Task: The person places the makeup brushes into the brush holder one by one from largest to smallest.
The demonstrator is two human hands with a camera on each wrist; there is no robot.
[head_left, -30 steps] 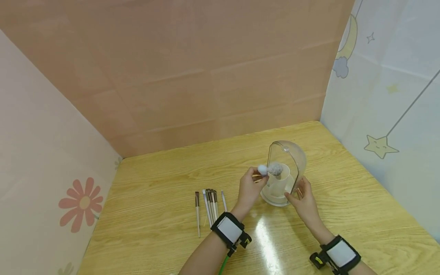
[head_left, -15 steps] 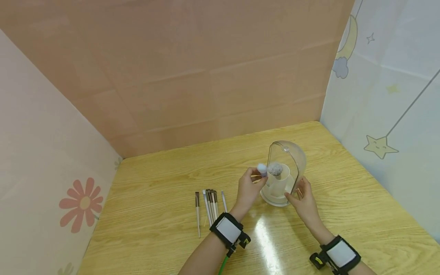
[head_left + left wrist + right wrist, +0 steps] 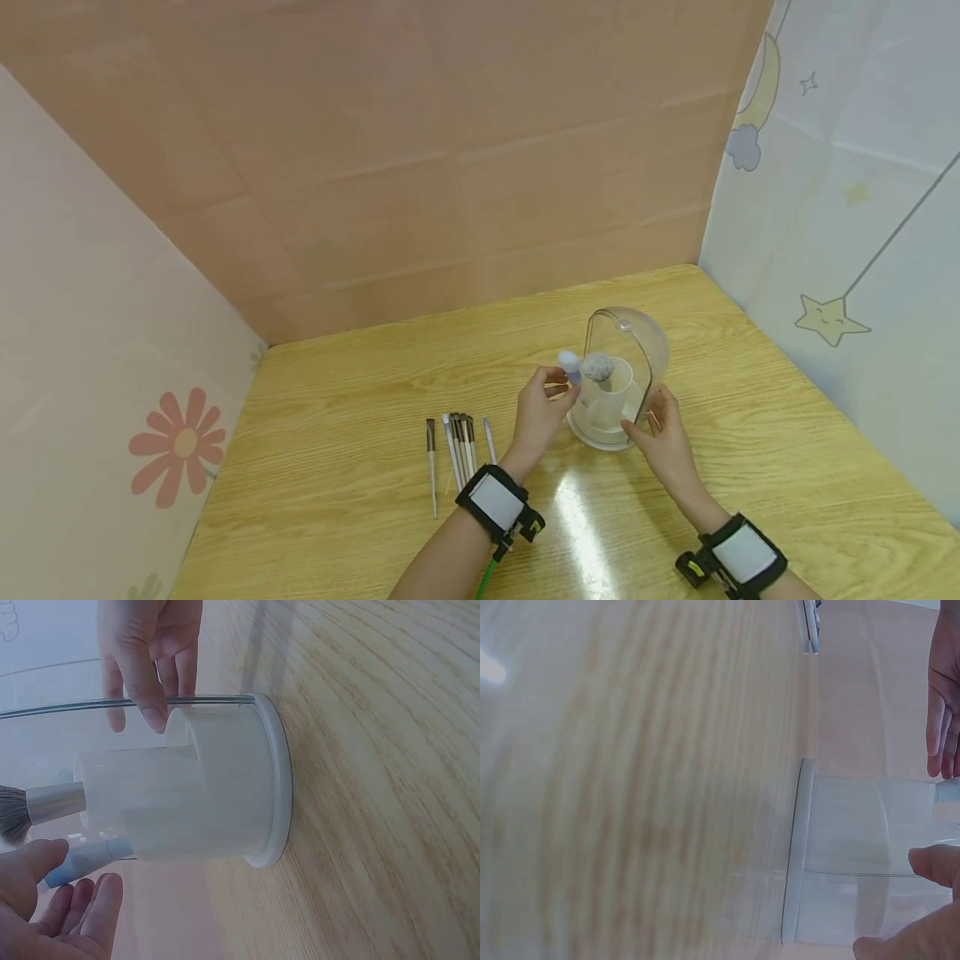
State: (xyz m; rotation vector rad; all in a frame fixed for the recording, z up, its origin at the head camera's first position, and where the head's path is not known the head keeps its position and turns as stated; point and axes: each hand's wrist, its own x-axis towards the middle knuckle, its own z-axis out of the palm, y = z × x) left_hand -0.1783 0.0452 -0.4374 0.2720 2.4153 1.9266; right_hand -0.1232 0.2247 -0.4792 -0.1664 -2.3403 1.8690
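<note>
Between thumb and fingers my left hand pinches a blue-white brush at the left side of a white holder with a clear dome. The left wrist view shows this brush's blue handle beside the holder's cups, its lower end by the cup rim. A fluffy grey brush stands in a cup, its silver ferrule at the rim. My right hand grips the dome's edge at the right, thumb in front; its thumb shows against the clear wall.
Left of my left forearm several slim brushes lie side by side on the wooden table, with a dark-tipped brush apart at their left and a pale one at their right. A green cable runs from the left wristband.
My left hand has shifted slightly left, and the brush in it has gone from pointing at the camera to a more upright tilt, its head a little higher. My right hand has stayed on the dome.
</note>
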